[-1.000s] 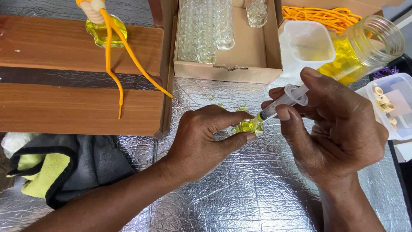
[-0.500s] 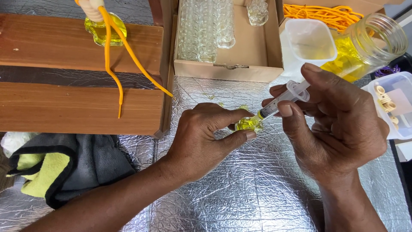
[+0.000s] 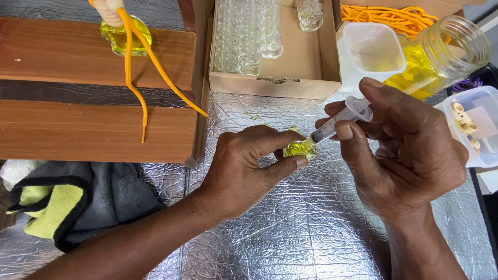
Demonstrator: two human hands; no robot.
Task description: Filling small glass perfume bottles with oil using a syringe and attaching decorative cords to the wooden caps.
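Two hands meet over the foil-covered table (image 3: 311,228): the left hand (image 3: 244,166) pinches a small bottle (image 3: 299,149) of yellow liquid, and the right hand (image 3: 404,150) grips a syringe (image 3: 340,122). Filling looks underway; next calls for steady thumb pressure. The syringe slants down-left, tip at the bottle's mouth. Beyond stands a cardboard box (image 3: 290,83).

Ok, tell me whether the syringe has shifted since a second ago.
No. The syringe in the right hand keeps its place below the cardboard box, tip at the small bottle.
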